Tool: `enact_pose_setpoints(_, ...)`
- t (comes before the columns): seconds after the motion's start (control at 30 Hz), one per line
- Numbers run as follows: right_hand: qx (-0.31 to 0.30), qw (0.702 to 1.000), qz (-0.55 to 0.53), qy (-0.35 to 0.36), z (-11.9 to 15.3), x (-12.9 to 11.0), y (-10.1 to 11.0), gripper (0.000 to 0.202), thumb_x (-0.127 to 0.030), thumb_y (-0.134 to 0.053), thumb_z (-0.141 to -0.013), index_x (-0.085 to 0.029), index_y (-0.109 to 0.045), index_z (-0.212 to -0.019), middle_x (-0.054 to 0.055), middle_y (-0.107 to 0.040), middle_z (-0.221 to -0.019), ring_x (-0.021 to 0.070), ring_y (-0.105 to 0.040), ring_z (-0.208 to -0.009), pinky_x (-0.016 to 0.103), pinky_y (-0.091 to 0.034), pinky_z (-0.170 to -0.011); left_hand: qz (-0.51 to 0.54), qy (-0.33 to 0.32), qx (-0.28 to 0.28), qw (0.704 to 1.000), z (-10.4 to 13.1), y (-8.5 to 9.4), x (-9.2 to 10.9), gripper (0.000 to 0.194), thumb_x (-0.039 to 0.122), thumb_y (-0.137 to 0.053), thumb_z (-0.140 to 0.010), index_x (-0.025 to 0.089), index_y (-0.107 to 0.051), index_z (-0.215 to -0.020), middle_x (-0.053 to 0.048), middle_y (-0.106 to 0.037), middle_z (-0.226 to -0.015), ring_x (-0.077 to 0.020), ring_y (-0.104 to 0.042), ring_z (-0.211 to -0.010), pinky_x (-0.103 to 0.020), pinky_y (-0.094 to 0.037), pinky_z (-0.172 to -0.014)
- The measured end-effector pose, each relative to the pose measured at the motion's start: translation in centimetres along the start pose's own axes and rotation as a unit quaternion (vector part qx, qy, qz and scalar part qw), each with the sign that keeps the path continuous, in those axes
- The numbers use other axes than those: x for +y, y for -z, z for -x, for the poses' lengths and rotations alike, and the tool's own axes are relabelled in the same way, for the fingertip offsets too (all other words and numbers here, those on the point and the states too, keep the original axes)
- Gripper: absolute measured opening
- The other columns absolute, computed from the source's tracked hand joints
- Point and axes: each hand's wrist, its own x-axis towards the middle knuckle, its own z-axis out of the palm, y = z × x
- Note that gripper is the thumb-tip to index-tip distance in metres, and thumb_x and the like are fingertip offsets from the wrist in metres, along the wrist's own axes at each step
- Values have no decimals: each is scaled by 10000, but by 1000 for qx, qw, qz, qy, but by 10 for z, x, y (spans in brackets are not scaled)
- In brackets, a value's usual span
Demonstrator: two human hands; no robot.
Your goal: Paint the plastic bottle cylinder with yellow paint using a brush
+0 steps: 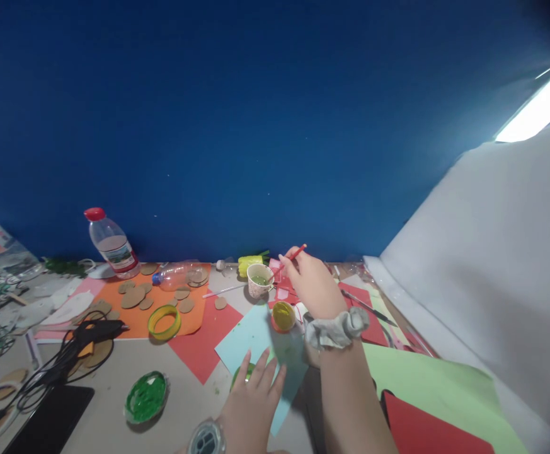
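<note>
My right hand, with a grey scrunchie at its wrist, pinches a thin red paintbrush. The brush slants down to the left, its lower end inside a small paper cup of greenish liquid. Below that hand stands a round container with yellow contents. Over light blue paper, my left hand lies with its fingers spread. They partly cover a round green thing; whether they touch it I cannot tell.
A dish of green paint and a yellow ring lie to the left. Farther left are a red-capped bottle, cardboard discs, a black cable and a phone. At right are scissors and green paper.
</note>
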Motion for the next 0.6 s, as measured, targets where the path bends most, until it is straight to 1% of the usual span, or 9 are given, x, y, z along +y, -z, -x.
enact_pose_setpoints(0.07, -26, 1000, 1, 4, -1, 0, -3, 285, -333, -389, -947, -201, -571, -771, 51, -649, -672, 194, -611, -641, 277, -364, -604, 4, 1, 0, 1000, 0, 1, 0, 887, 590, -603, -758, 116, -329, -1455, -159, -342, -1505, -354, -234, -1425, -611, -214, -1142)
enact_pose_setpoints(0.17, -46, 999, -5, 13, -2, -1, -7, 294, -307, -365, -961, -201, -595, -814, 57, -688, -743, 183, -644, -709, 261, -389, -651, 8, 1, -2, 1000, 1, 5, 0, 816, 570, -574, -792, 130, -358, -1445, -147, -354, -1503, -348, -232, -1427, -609, -210, -1146)
enact_pose_setpoints(0.27, -35, 999, -2, 2, -3, -3, -9, 305, -306, -351, -966, -187, -599, -835, 80, -692, -753, 202, -648, -729, 278, -390, -671, 14, 3, -12, 1000, 2, 9, 1, 760, 549, -546, -822, 111, -394, -1425, -148, -357, -1501, -347, -233, -1427, -597, -200, -1155)
enact_pose_setpoints(0.37, -19, 1000, -9, -12, -3, -2, -8, 373, -354, -308, -977, -186, -604, -825, 92, -697, -756, 218, -652, -737, 292, -393, -674, 20, 5, -19, 1000, 3, 12, 2, 831, 574, -573, -793, 97, -361, -1439, -160, -336, -1507, -349, -221, -1430, -589, -191, -1161)
enact_pose_setpoints(0.47, 5, 999, -28, -15, -2, 0, -4, 395, -392, -265, -986, -211, -601, -883, 65, -708, -815, 207, -651, -788, 285, -397, -704, 25, 7, -24, 999, 4, 15, 3, 907, 606, -608, -754, 96, -332, -1452, -167, -326, -1509, -349, -200, -1435, -585, -168, -1168)
enact_pose_setpoints(0.53, 20, 999, -38, -14, -1, 1, -2, 357, -421, -292, -978, -230, -579, -885, 31, -694, -774, 191, -640, -745, 275, -393, -686, 31, 8, -32, 999, 4, 17, 4, 935, 624, -606, -748, 88, -316, -1456, -170, -316, -1512, -347, -185, -1439, -582, -149, -1173)
enact_pose_setpoints(0.6, 27, 999, -42, -13, -1, 1, 0, 327, -452, -339, -960, -240, -551, -832, -2, -646, -668, 180, -608, -644, 271, -376, -633, 38, 8, -40, 998, 5, 21, 4, 948, 637, -595, -749, 81, -303, -1459, -165, -301, -1518, -345, -173, -1441, -583, -138, -1174)
